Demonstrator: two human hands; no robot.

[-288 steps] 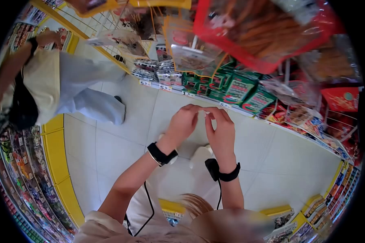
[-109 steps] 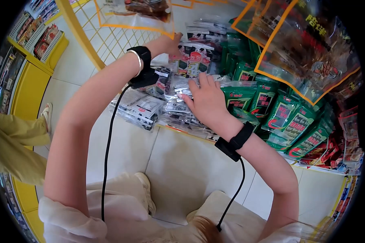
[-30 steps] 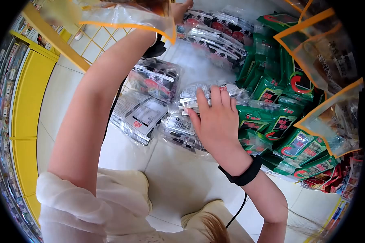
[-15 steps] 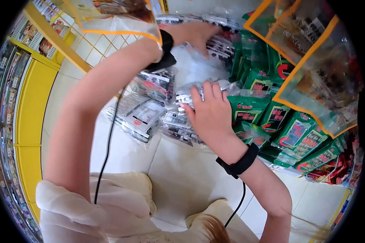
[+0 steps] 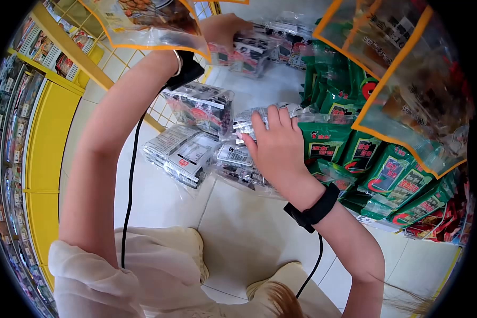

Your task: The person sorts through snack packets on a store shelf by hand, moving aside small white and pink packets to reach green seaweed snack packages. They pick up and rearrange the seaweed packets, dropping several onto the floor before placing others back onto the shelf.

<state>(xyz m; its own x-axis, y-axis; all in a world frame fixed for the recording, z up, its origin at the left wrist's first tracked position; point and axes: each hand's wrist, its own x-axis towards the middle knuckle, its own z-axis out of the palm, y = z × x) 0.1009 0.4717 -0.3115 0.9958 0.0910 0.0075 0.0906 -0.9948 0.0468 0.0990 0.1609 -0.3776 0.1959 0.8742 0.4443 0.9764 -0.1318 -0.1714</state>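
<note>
My left hand point(image 5: 222, 31) is at the back of the shelf, partly behind a hanging bag. Its fingers close over the edge of clear-wrapped, black-and-white packets point(image 5: 250, 55); the fingertips are partly hidden. My right hand point(image 5: 278, 143) lies with fingers stretched over a silvery clear-wrapped packet point(image 5: 244, 123) at the shelf front, thumb at its left side. Left of it are more black-and-white packets point(image 5: 204, 108) and a packet with a white label point(image 5: 183, 153). Green packets point(image 5: 323, 140) stand in rows just right of my right hand.
Orange-edged bags point(image 5: 148, 24) hang over the shelf at top left, and further orange-edged bags point(image 5: 408, 100) at right. A yellow wire rack point(image 5: 79, 50) borders the left side. Beyond it stands a yellow shelf unit point(image 5: 47, 138) with goods. Black cables hang from both wristbands.
My left hand has moved left across the back of the shelf, and black-and-white packets have shifted left with it. My right hand stays in nearly the same place.
</note>
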